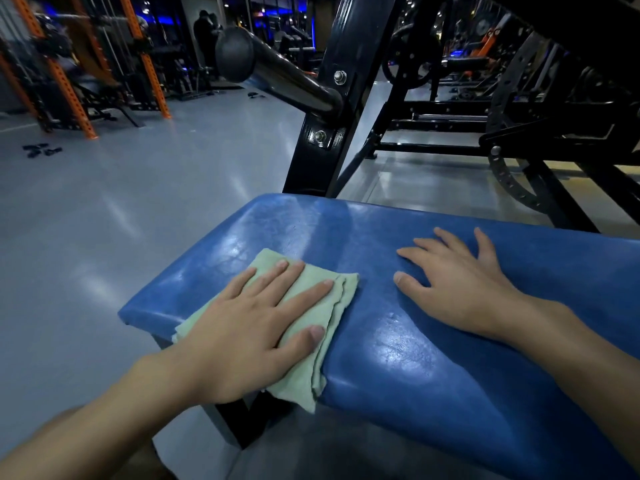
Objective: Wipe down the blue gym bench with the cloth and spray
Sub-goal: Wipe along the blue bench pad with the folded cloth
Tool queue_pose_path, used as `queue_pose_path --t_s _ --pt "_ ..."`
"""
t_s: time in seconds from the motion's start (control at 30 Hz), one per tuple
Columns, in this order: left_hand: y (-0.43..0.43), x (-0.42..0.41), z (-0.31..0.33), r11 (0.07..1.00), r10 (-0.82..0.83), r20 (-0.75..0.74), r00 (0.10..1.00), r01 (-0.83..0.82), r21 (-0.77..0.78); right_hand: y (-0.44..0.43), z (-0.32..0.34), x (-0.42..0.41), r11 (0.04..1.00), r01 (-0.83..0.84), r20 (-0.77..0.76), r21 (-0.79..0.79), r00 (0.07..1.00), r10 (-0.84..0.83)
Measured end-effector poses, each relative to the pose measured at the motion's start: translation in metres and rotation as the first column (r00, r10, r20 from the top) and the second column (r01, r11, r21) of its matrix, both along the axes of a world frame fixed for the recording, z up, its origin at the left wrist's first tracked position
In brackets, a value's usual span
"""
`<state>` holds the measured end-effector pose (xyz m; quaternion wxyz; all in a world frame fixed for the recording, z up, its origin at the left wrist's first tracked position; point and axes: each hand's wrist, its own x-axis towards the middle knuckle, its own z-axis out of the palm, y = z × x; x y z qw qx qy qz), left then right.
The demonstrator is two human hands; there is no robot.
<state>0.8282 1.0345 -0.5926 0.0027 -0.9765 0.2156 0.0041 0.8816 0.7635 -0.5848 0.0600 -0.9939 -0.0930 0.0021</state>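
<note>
The blue gym bench [398, 341] fills the lower right, its padded top shiny and creased. A folded pale green cloth [311, 372] lies on its left end, one corner hanging over the near edge. My left hand [249, 323] presses flat on the cloth with straight, spread fingers. My right hand [457, 282] rests flat on the bare blue pad to the right, fingers spread, holding nothing. No spray bottle is in view.
A black steel upright [332, 109] with a thick chrome bar peg [277, 74] rises just behind the bench. Black machine frames [519, 133] stand to the right. Orange racks [69, 81] and a person stand far back on the grey floor [104, 220].
</note>
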Motion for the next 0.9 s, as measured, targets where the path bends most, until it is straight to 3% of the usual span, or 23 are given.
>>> queue_pose_path --t_s 0.13,0.23,0.57,0.73,0.9 --pt "-0.01 0.026 0.002 1.0 0.022 -0.011 1.0 -0.022 0.009 0.019 0.001 0.014 0.994 -0.031 -0.055 0.102 0.998 0.037" --pt "-0.02 0.067 0.002 0.999 0.038 -0.054 0.998 -0.037 0.01 0.025 -0.012 0.018 0.999 -0.039 -0.09 0.033 0.995 0.041" --pt "-0.06 0.229 0.001 0.996 0.084 -0.022 0.996 -0.084 -0.017 0.023 -0.017 0.019 0.999 -0.028 -0.064 0.044 0.997 0.031" --pt "-0.051 0.208 -0.002 0.996 0.08 -0.013 0.997 -0.08 -0.039 0.023 -0.015 0.018 0.998 -0.026 -0.074 0.05 0.997 0.03" --pt "-0.01 0.12 0.001 0.999 0.031 -0.046 0.998 -0.031 -0.01 0.023 -0.013 0.016 0.998 -0.024 -0.08 0.066 0.996 0.03"
